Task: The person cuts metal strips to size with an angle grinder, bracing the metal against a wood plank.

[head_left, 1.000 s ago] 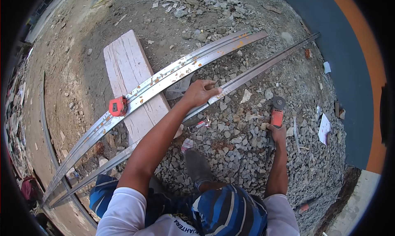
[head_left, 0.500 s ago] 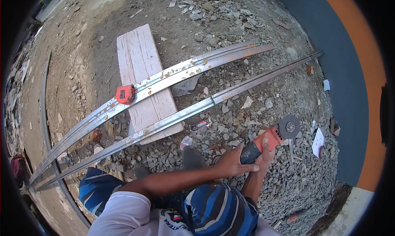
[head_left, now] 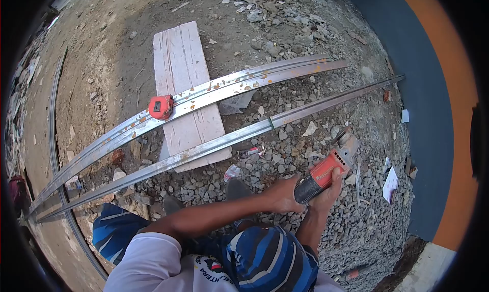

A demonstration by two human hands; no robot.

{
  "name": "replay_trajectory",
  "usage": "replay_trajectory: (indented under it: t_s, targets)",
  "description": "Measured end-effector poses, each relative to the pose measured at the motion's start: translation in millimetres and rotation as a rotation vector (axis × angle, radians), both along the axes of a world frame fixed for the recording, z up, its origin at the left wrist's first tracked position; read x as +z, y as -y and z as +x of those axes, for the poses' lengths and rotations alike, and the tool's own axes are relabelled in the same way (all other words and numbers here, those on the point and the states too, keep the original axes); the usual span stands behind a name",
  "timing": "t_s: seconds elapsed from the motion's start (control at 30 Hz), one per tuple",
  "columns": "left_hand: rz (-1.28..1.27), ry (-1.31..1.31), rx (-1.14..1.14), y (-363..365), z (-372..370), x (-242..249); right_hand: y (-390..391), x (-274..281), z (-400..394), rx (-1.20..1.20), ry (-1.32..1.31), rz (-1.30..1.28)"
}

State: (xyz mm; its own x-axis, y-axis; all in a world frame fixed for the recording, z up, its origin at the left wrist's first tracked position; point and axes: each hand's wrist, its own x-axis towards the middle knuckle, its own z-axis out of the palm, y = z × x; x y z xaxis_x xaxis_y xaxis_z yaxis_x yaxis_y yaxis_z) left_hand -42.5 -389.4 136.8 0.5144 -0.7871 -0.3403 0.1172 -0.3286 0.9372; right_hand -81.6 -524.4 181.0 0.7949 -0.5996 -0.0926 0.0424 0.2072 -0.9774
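Note:
A red and black angle grinder (head_left: 322, 176) is held in both my hands over the gravel, its head pointing up and to the right. My left hand (head_left: 281, 194) is closed around the black rear end. My right hand (head_left: 326, 194) grips the red body from below, nearer the head. The grinder's disc (head_left: 346, 139) is seen at a slant and is partly blurred. Left of the grinder, a long metal channel (head_left: 224, 139) lies across a pale wooden plank (head_left: 201, 126). Wider metal channels (head_left: 244, 83) cross the plank farther up, with a red tape measure (head_left: 161, 107) on them.
A dark metal bar (head_left: 54, 124) lies on the ground at the left. A grey and orange wall (head_left: 428, 114) curves along the right side. Scraps of white paper (head_left: 390, 184) lie on the gravel (head_left: 351, 241). My striped knees (head_left: 272, 259) are below the hands.
The grinder has rolled in my hands: its disc, face-on before, now shows at a slant, and the lettering on its red body has come into view. My view has shifted slightly.

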Motion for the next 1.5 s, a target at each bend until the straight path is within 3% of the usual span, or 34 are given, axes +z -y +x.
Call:
replay_trajectory:
  t_s: [0.03, 0.1, 0.17, 0.33, 0.57, 0.63, 0.87, 0.9, 0.97, 1.07, 1.13, 1.2, 1.27, 1.3, 1.37, 1.5]
  targets:
    - [0.004, -0.027, -0.016, 0, -1, -2, -1, -1, -1, 0.03, 0.168, 0.222]
    - [0.003, -0.062, -0.043, 0, -4, -3, -6, -2, -3, -0.001, 0.156, 0.239]
    - [-0.185, -0.219, -0.019, 4, -4, -4, -5, -2, -3, -0.033, 0.154, 0.251]
    - [-0.153, -0.193, 0.001, 12, -3, 4, 15, -16, -9, 0.062, 0.194, 0.316]
    - [-0.237, -0.165, 0.002, 20, -1, -5, 27, -34, -8, -0.044, 0.128, 0.376]
    - [-0.041, -0.105, -0.041, 21, -1, 3, 29, -37, -7, -0.043, 0.116, 0.36]
    - [0.114, 0.039, -0.015, 29, -10, -5, 19, -25, -5, -0.188, 0.023, 0.261]
    - [0.124, 0.069, -0.071, 32, -12, -8, 22, -27, -6, -0.184, 0.019, 0.265]
    - [0.134, 0.089, -0.126, 30, -15, -8, 30, -31, -10, -0.188, -0.353, -0.229]
    - [0.028, 0.211, -0.238, 15, -4, -4, 56, -18, -17, -0.025, -0.398, -0.039]
    - [-0.213, 0.04, -0.566, -6, 40, -19, 80, -16, -26, 0.143, -0.432, 0.102]
    - [-0.198, -0.058, -0.486, -34, 89, -23, 86, -16, -30, 0.184, -0.374, 0.154]
    - [-0.222, -0.049, -0.087, -58, 134, -16, 94, -19, -32, 0.286, -0.293, 0.236]
    - [-0.189, -0.006, 0.145, -61, 154, -16, 96, -22, -30, 0.285, -0.298, 0.238]
    - [-0.129, 0.292, 0.396, -63, 191, -8, 96, -31, -23, 0.44, -0.403, 0.133]
    - [-0.064, 0.333, 0.179, -36, 242, -30, 93, -48, -4, 0.707, -0.536, -0.034]
